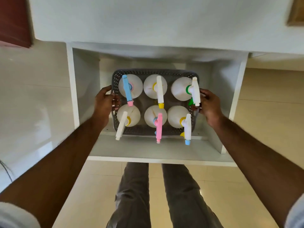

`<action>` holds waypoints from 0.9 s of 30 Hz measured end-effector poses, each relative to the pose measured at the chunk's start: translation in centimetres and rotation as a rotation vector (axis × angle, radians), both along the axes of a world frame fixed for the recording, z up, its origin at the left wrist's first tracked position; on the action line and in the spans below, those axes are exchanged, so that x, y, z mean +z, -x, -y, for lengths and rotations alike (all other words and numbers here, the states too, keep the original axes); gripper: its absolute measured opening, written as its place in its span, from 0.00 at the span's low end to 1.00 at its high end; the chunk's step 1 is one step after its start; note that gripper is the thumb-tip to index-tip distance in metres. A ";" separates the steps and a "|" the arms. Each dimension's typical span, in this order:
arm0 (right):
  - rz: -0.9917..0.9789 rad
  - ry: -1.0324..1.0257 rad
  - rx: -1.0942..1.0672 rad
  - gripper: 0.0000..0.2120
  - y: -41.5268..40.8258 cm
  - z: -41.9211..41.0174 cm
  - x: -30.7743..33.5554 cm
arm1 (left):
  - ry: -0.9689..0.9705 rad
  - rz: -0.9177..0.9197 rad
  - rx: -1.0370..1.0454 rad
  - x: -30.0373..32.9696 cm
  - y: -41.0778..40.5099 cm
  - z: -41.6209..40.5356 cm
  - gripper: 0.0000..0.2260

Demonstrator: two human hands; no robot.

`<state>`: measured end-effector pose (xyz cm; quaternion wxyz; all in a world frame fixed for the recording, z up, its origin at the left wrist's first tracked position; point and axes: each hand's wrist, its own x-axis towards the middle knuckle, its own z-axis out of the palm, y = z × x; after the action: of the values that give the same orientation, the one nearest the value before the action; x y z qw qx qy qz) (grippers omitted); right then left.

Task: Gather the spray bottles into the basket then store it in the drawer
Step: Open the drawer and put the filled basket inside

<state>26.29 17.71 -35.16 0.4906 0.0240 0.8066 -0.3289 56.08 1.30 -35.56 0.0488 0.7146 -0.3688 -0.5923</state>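
A grey perforated basket (148, 71) holds several white spray bottles (154, 87) with blue, pink, white and yellow trigger heads, standing upright in two rows. The basket is inside the pulled-out white drawer (158, 150), seen from above. My left hand (104, 102) grips the basket's left rim. On the opposite side, my right hand (209, 107) grips the right rim beside a green-collared bottle (181, 89). I cannot tell whether the basket rests on the drawer floor or hangs just above it.
The drawer's white side walls (73, 89) stand close to both hands. A white cabinet front (156, 22) rises behind the drawer. Below are my legs in grey trousers (134, 195) on a pale tiled floor (246, 112). A dark red panel (14, 20) is at the top left.
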 end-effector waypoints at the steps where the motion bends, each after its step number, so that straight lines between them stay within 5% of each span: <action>1: 0.003 -0.005 -0.017 0.16 0.0 0.1 -0.7 | -0.003 -0.002 0.003 -0.8 -0.1 0.0 0.18; 22: -0.021 0.000 -0.063 0.14 -1.7 -1.6 -5.9 | 0.015 -0.053 -0.217 -6.3 -1.8 0.2 0.18; 27: -0.150 -0.014 0.063 0.16 -2.0 -2.8 -6.4 | 0.022 -0.023 -0.263 -6.3 -3.0 0.2 0.19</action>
<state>28.25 20.51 -41.54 0.4389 -0.0223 0.8436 -0.3084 59.07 1.06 -41.86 -0.0173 0.6527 -0.4655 -0.5975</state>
